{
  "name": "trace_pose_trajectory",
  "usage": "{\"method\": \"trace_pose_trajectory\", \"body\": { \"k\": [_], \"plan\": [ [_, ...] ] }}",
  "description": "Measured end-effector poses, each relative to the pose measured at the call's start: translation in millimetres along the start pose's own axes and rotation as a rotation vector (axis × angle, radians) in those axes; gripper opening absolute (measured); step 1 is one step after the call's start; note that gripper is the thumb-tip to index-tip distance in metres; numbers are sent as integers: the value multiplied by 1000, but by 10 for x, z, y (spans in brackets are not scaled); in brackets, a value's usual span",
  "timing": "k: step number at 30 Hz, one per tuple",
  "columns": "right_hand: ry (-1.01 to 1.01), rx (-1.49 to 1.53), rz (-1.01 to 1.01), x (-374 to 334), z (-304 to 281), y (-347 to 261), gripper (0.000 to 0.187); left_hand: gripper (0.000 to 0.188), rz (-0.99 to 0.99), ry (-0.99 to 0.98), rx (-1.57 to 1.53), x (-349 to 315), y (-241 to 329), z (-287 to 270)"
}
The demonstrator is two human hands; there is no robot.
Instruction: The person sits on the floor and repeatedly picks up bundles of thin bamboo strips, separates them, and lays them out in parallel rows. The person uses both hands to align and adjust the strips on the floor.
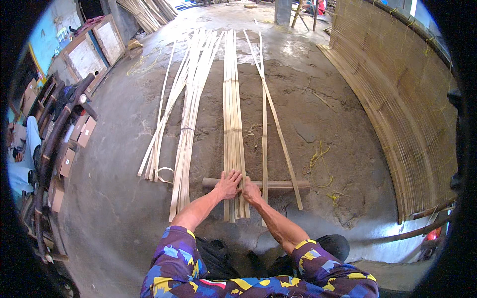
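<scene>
Several long, pale bamboo strips (232,114) lie side by side on the floor in front of me. Their near ends rest across a brown bamboo pole (283,184). My left hand (229,185) presses on top of these strips, fingers stretched forward and lying flat. Close beside it, my right hand (251,191) is curled shut at the bundle's right edge, gripping a bamboo strip (242,164); the undersides of its fingers are hidden. To the right, two loose strips (280,131) cross each other near their far ends and lie over the pole.
More bamboo strips (186,134) lie loosely bunched on the left. A large slatted bamboo screen (392,94) leans along the right side. Yellow twine (318,158) is scattered on the concrete floor (119,149). Cardboard boxes (82,130) and a bamboo-framed bench (45,159) stand far left.
</scene>
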State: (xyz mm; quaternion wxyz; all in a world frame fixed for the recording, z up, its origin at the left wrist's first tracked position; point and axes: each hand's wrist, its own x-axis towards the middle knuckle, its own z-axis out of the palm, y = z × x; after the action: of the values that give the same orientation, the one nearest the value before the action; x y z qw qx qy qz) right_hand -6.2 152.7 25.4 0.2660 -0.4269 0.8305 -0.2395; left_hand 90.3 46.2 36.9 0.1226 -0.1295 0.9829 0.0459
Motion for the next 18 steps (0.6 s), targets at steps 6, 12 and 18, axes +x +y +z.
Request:
{"method": "trace_pose_trajectory", "body": {
  "k": [6, 12, 18],
  "plan": [
    [383, 181, 93, 43, -462, -102, 34, 64, -58, -26, -15, 97, 64, -10],
    [711, 408, -6, 49, -998, -182, 35, 75, -185, -142, -102, 226, 179, -133],
    [585, 211, 78, 21, -885, 183, 35, 95, -210, -184, 24, 264, 361, -145]
  ]
}}
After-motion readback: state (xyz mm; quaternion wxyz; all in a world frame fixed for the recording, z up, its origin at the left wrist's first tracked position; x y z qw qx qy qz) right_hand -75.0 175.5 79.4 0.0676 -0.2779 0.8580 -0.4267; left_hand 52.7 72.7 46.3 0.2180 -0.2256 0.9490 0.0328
